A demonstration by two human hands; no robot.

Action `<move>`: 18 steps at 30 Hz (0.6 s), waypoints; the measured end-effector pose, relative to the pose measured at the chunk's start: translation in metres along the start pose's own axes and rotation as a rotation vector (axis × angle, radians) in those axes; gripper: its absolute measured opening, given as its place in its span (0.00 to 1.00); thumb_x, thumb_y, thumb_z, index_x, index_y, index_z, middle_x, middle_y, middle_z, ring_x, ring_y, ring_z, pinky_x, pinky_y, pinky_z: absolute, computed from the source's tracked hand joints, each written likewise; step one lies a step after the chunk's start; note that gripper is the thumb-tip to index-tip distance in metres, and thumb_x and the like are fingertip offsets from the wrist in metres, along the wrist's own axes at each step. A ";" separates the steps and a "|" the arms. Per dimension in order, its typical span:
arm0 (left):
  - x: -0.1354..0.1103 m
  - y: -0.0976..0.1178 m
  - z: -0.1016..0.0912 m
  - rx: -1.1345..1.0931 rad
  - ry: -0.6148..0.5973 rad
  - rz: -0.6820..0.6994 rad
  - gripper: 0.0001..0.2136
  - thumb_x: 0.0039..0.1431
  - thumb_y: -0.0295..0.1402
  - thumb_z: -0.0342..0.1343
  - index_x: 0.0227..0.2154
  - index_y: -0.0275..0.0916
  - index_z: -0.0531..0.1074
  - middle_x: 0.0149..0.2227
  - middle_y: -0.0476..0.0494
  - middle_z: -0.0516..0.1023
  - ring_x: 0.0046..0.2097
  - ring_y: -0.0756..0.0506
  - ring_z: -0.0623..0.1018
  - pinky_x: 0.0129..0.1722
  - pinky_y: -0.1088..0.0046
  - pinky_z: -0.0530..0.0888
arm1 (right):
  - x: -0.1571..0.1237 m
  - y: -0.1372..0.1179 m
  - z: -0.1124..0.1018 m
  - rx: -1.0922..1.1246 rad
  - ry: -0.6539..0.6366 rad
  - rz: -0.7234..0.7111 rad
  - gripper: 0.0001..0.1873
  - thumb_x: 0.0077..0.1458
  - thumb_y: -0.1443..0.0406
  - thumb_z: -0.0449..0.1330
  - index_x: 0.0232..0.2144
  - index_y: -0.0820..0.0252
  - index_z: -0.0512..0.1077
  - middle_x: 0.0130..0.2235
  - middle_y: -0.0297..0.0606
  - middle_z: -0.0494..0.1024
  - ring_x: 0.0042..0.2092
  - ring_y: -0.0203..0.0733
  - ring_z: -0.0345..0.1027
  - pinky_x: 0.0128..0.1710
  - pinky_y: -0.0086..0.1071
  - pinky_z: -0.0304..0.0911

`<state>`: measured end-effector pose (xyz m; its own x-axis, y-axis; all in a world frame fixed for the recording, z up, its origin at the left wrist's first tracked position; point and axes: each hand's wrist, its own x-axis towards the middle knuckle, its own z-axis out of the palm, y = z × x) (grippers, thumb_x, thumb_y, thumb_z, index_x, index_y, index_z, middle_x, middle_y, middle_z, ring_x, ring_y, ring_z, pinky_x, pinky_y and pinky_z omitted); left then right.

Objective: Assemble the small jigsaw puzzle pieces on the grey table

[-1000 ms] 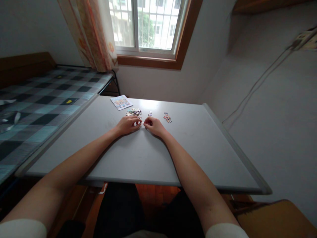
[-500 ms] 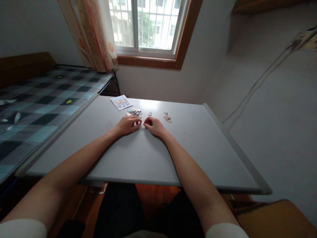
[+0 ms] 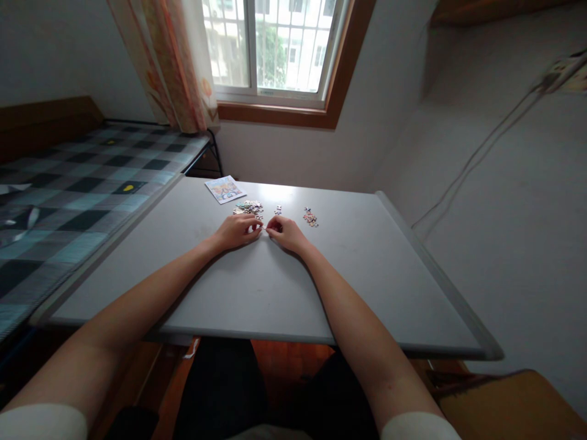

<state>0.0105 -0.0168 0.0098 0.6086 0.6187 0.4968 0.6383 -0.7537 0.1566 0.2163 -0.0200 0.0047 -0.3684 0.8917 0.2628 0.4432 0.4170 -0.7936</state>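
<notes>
My left hand (image 3: 239, 231) and my right hand (image 3: 285, 232) meet over the middle of the grey table, fingertips almost touching. Between them is a small pale jigsaw puzzle piece (image 3: 264, 228), pinched by the thumb and fingers of both hands; its print is too small to make out. Just beyond my left hand lies a loose pile of jigsaw pieces (image 3: 248, 208), partly covered by the fingers. A couple of joined pieces (image 3: 277, 209) lie beyond my right hand. Farther right is a smaller heap of orange-toned pieces (image 3: 310, 217).
A square picture card (image 3: 225, 189) lies at the table's (image 3: 257, 293) far left. A bed with a checked cover (image 3: 151, 153) stands to the left, a wooden chair (image 3: 513, 406) at the lower right. A cable (image 3: 472, 156) hangs along the right wall.
</notes>
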 end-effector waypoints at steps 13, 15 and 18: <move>0.000 0.000 0.001 0.003 -0.004 -0.009 0.11 0.62 0.37 0.51 0.36 0.38 0.77 0.30 0.47 0.76 0.28 0.51 0.72 0.30 0.75 0.66 | 0.001 0.002 0.002 0.007 0.002 0.004 0.03 0.51 0.68 0.60 0.30 0.63 0.72 0.27 0.32 0.73 0.30 0.33 0.64 0.34 0.28 0.59; 0.000 0.000 0.001 0.001 0.000 -0.007 0.11 0.62 0.37 0.51 0.36 0.39 0.77 0.29 0.47 0.76 0.28 0.51 0.71 0.30 0.75 0.66 | 0.000 0.001 0.002 0.005 0.001 0.003 0.03 0.51 0.68 0.60 0.30 0.63 0.72 0.27 0.32 0.73 0.30 0.33 0.64 0.34 0.28 0.59; 0.000 -0.001 0.001 -0.001 0.005 -0.002 0.11 0.62 0.37 0.51 0.36 0.38 0.77 0.29 0.47 0.76 0.27 0.51 0.71 0.30 0.76 0.66 | 0.000 0.000 0.001 0.001 0.002 0.005 0.03 0.51 0.67 0.60 0.30 0.63 0.72 0.27 0.32 0.73 0.30 0.33 0.63 0.34 0.28 0.59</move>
<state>0.0101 -0.0161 0.0086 0.6050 0.6190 0.5008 0.6389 -0.7528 0.1586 0.2157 -0.0200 0.0040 -0.3650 0.8939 0.2601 0.4438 0.4127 -0.7955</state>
